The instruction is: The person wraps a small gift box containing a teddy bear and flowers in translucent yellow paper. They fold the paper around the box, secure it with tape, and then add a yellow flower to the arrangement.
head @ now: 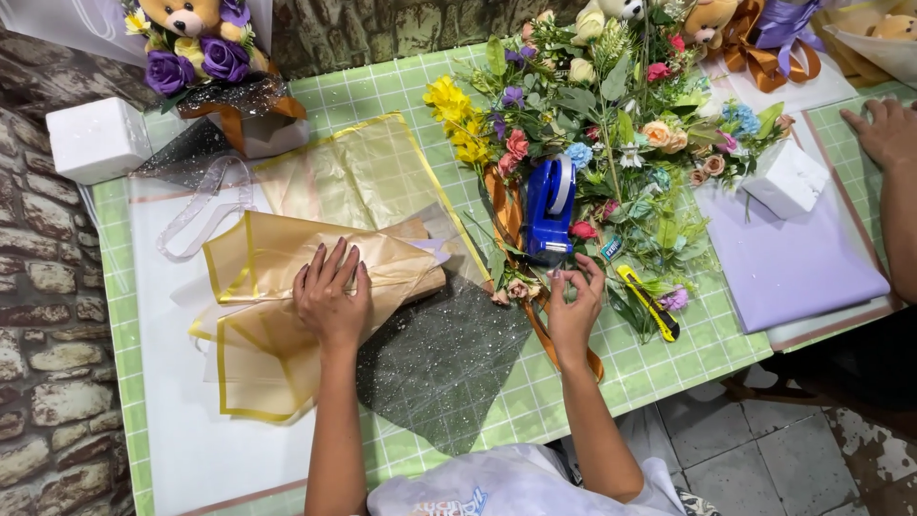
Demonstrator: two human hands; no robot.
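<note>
My left hand point(331, 296) lies flat, fingers spread, on folded translucent gold-edged wrapping sheets point(258, 315) on the green checked table point(669, 354). A dark glittery mesh sheet point(439, 358) lies under them to the right. My right hand point(573, 301) pinches a strip of clear tape just below a blue tape dispenser point(549, 205). Whether the tape is free of the dispenser I cannot tell.
A heap of artificial flowers point(592, 124) and orange ribbon point(544, 334) lies behind the dispenser. A yellow utility knife point(648, 301), lilac paper point(783, 258), white foam blocks point(95, 139) and a teddy bouquet point(205, 57) are around. Another person's hand point(888, 129) rests at the right edge.
</note>
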